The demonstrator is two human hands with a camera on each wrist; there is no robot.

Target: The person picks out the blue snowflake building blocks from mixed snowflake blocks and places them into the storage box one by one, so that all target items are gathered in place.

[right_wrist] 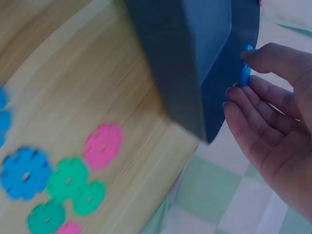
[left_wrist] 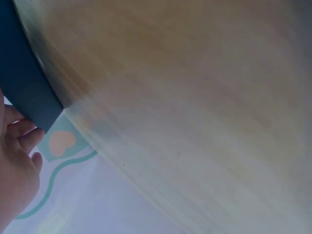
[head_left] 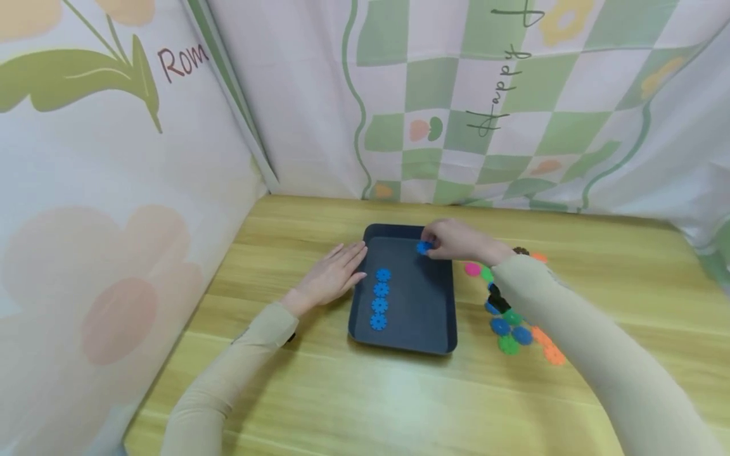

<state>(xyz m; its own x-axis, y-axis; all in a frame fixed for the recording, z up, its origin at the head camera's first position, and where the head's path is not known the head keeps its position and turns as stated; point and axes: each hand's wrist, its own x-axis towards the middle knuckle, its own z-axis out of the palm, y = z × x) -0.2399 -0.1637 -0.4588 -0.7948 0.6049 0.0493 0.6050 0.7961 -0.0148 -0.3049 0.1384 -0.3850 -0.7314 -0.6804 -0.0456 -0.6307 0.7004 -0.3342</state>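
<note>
Right hand (head_left: 458, 241) pinches a blue disc (head_left: 422, 247), face mostly up; tray (head_left: 413, 304) holds four discs (head_left: 381, 290) lined lengthwise; left hand (head_left: 327, 277) straight-fingered

Homelike: printed curtains (head_left: 479, 82), wooden table (head_left: 399, 405)

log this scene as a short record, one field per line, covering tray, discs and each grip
surface: wood-grain table
container: dark rectangular tray, on the table
in tray: four blue notched discs, lined up along its left side
left grip: fingers at the tray's left rim
right grip: pinches another blue notched disc above the tray's far right corner
right of tray: loose discs, including blue, green, pink, orange
</note>
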